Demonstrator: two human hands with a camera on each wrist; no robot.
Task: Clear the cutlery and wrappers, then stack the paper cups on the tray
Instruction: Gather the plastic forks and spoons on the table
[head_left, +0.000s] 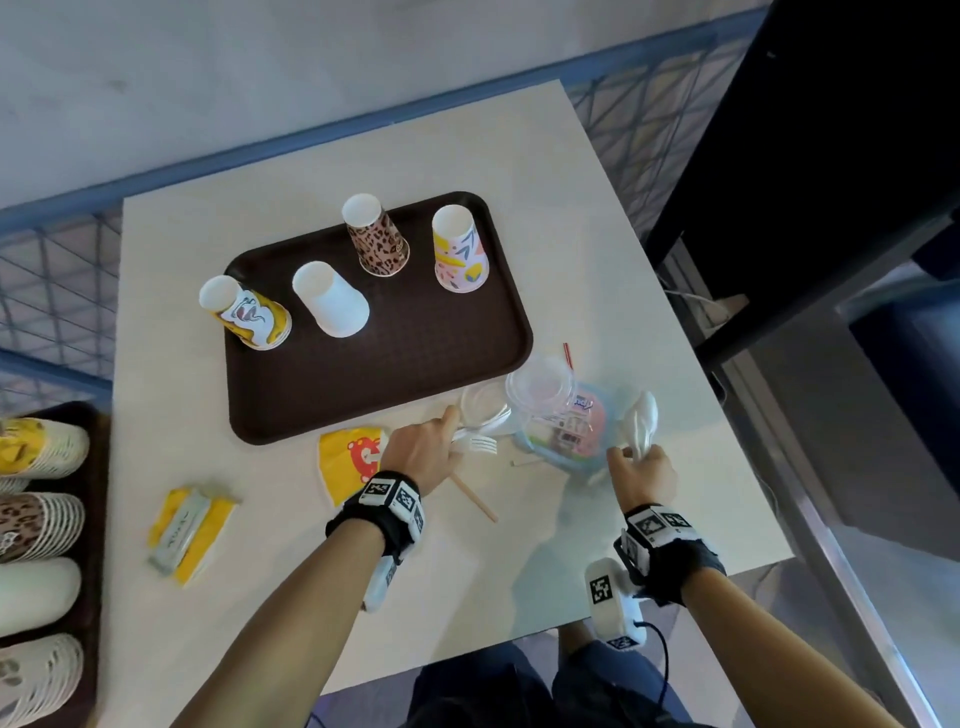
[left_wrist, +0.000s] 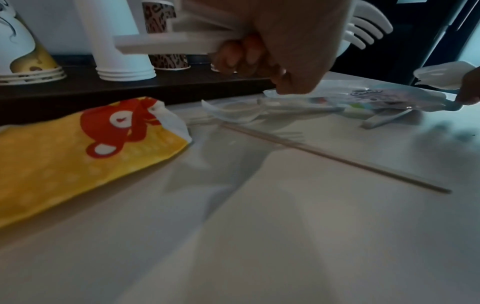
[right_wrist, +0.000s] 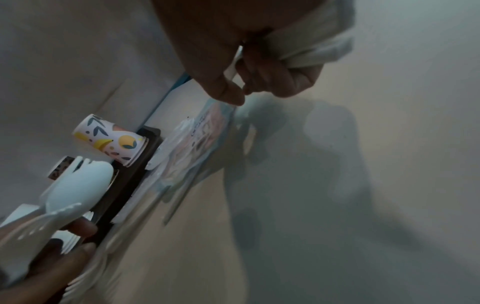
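Observation:
A brown tray carries upside-down paper cups: a yellow cartoon one, a white one, a leopard one and a pastel one. Just off the tray's front edge, my left hand grips white plastic forks by their handles. A wooden stick lies on the table beneath it. My right hand holds white plastic spoons, its thumb at the edge of a candy wrapper. Clear plastic lids lie between the hands. A yellow bear wrapper sits left of my left hand.
A yellow packet lies near the table's front left. A red straw pokes out behind the lids. A second tray at the far left holds lying cup stacks. Blue mesh railing borders the table's back; dark furniture stands to the right.

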